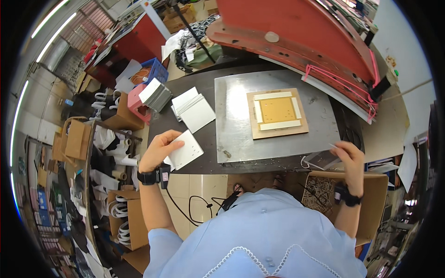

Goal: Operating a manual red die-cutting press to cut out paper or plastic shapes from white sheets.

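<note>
My left hand (162, 149) grips a white square sheet (189, 152) by its far left part, thumb on top; small dark holes show near its right edge. On the right, my right hand (351, 160) is closed, with a thin white strip (333, 146) poking out from its fingertips. Between the hands a metal plate (232, 139) lies on the dark table. On it rests a wooden die board (279, 134) with a yellow middle (277, 110) and pale strips around it. Loose white sheets (198, 113) are fanned out beyond my left hand.
A stack of white sheets (156, 96) sits on a pink stool (136, 103) at the left. A big red machine part (287, 32) overhangs the table's far right. Below my right hand stands a cardboard box (374, 199) with thin scraps (319, 192). A black cable (178, 208) hangs from my left wrist.
</note>
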`<state>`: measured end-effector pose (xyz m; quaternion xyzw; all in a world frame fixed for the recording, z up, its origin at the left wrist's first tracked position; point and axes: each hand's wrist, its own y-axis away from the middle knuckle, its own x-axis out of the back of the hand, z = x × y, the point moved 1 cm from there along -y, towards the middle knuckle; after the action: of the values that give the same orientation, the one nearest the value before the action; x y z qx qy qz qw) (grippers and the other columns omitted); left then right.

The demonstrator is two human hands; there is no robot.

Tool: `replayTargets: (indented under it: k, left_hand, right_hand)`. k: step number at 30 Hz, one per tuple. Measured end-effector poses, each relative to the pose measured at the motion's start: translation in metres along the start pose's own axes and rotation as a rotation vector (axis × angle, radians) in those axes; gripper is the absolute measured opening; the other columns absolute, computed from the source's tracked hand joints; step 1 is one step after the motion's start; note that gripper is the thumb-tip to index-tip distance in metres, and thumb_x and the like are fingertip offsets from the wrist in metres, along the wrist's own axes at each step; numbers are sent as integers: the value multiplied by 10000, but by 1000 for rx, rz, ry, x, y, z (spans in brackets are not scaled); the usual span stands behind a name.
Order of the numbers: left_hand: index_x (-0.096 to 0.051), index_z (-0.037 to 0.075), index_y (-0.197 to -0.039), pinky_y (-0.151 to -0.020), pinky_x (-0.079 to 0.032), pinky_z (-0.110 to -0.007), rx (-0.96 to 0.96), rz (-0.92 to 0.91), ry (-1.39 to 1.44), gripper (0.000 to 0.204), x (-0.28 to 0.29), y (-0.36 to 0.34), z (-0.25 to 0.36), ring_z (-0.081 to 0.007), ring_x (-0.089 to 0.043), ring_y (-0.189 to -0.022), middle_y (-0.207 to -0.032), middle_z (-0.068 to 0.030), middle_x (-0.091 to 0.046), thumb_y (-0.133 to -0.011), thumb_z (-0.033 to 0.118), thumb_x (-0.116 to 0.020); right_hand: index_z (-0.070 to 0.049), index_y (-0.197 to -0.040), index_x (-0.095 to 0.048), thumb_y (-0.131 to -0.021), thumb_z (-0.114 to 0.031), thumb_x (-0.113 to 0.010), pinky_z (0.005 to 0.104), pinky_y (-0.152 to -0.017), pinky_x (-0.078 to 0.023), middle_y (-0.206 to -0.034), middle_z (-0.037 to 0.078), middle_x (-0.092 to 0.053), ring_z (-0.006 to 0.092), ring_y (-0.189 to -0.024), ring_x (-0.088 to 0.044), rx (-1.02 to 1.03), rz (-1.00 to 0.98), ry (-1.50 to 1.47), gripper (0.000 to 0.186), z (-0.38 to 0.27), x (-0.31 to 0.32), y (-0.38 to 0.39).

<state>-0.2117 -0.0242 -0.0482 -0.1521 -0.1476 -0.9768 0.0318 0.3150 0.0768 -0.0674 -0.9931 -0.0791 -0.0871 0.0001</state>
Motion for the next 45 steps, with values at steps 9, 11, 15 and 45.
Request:
replayTargets:
  k: [9, 11, 15, 45]
  left_hand:
    - [-612, 20, -1106, -837, -474, -412, -332, 599, -865, 458, 0, -61, -63, -346, -572, -1007, -1068, -154, -598, -765, 271, -787]
    - [-592, 21, -1117, -853, -463, -417, -376, 649, -1009, 511, -15, -78, -59, -352, -544, -1049, -1124, -165, -566, -737, 285, -809]
    - [-521, 1, -1055, -830, -455, -421, -386, 687, -1052, 575, -24, -89, -57, -350, -521, -1006, -1070, -157, -514, -659, 246, -857]
    - [-697, -41, -976, -655, -482, -201, -204, 81, 200, 239, -154, -38, 44, -47, -593, -696, -741, -15, -671, -949, 193, -660]
  right_hand:
    - [5, -1185, -617, -887, -88, -624, 391, -1019, -417, -1270, 176, -599, 343, -1184, -558, -54, 169, 1015, 312, 41, 111, 82]
    - [-5, -1232, -586, -885, -94, -624, 414, -1061, -382, -1357, 183, -536, 371, -1265, -490, -48, 202, 1003, 360, 38, 99, 86]
    - [7, -1230, -578, -896, -88, -607, 379, -1041, -395, -1367, 169, -538, 337, -1249, -517, -14, 106, 807, 349, 22, 61, 72]
    - [3, -1153, -619, -980, -209, -593, 202, -600, -486, -889, 19, -658, 56, -699, -593, -86, -415, -268, 274, -13, -128, -35]
